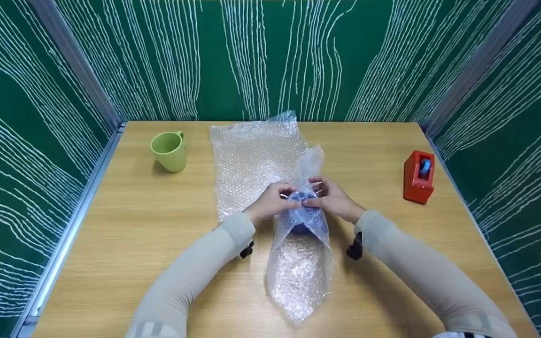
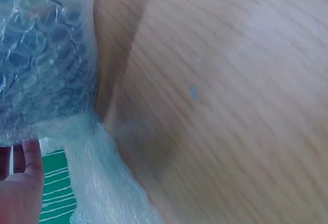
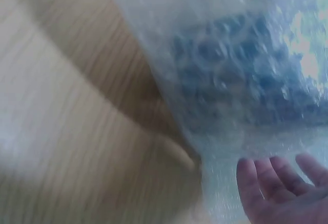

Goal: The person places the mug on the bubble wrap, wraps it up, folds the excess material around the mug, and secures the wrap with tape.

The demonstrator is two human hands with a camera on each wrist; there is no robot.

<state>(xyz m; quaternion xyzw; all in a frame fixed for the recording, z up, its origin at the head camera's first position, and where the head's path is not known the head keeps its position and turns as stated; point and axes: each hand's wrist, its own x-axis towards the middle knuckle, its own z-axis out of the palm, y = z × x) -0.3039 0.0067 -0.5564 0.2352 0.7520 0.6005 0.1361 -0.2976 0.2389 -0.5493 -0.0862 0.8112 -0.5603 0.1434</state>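
A blue object (image 1: 301,229) lies inside a strip of clear bubble wrap (image 1: 298,277), its kind blurred by the bubbles. Part of its dark, rounded side shows where the wrap's folded flaps part. My left hand (image 1: 270,202) holds the wrapped bundle from the left, thumb on top. From the other side my right hand (image 1: 338,202) holds it too, its thumb close to the left one. In the right wrist view, the fingers (image 3: 277,180) of that hand lie along the wrap's edge. One end of the strip stretches toward me, and the other sticks out beyond the hands.
Another flat bubble wrap sheet (image 1: 251,159) lies behind and left of the bundle. A green mug (image 1: 169,152) stands at the back left of the wooden table (image 1: 158,234). At the right is a red tape dispenser (image 1: 418,178). Green walls (image 1: 289,61) enclose the table.
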